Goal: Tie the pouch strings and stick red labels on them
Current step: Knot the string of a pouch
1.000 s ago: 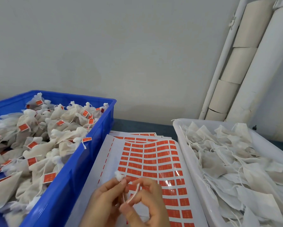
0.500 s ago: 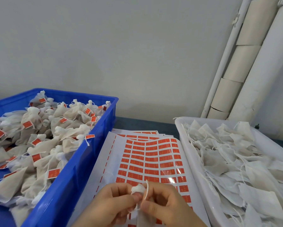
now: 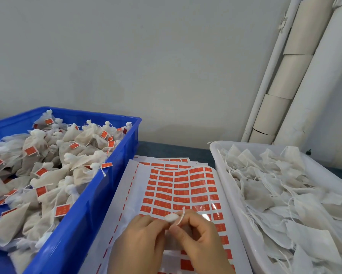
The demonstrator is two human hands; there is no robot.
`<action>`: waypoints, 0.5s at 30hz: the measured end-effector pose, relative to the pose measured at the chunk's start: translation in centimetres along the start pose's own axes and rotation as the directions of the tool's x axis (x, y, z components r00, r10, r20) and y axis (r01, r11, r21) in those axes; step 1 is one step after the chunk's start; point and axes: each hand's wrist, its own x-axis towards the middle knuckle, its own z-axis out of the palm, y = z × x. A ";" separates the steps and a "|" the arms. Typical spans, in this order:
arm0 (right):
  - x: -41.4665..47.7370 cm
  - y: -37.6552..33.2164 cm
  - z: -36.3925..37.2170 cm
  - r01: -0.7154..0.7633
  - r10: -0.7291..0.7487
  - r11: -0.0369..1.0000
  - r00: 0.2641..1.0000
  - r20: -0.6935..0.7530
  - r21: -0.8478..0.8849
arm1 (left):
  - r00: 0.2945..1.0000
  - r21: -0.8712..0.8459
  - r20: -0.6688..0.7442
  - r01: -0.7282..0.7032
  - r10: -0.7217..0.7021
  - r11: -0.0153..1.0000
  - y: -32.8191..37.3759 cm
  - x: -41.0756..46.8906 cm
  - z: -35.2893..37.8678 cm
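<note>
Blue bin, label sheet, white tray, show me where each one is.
Blue bin (image 3: 99,194): head view, outer right wall.
Label sheet (image 3: 178,186): head view, middle of the red grid.
White tray (image 3: 235,204): head view, left wall.

The blue crate (image 3: 106,186) was smooth glossy plastic; the white tray (image 3: 228,194) was plastic too, w/ a duller sheen. The pouch (image 3: 171,217) was thin matt cloth, gauzy & slightly fuzzy, its string (image 3: 181,215) soft cord. The label sheet (image 3: 182,186) was glossy paper w/ glare; the cardboard tubes (image 3: 290,76) & wall (image 3: 146,56) looked matt.
</note>
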 end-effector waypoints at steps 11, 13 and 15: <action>0.1 -0.8 0.2 -0.047 0.043 0.982 0.999 0.025 0.182 | 0.971 -0.728 0.065 0.205 -0.231 0.654 0.6 0.4 0.4; -0.1 -0.9 0.2 -0.087 0.074 0.966 0.995 0.063 0.241 | 0.960 -0.728 0.040 0.219 -0.278 0.650 0.5 0.5 0.6; -0.2 -0.9 0.3 -0.125 0.107 0.950 0.991 0.080 0.286 | 0.935 -0.718 0.007 0.252 -0.356 0.648 0.3 0.5 0.9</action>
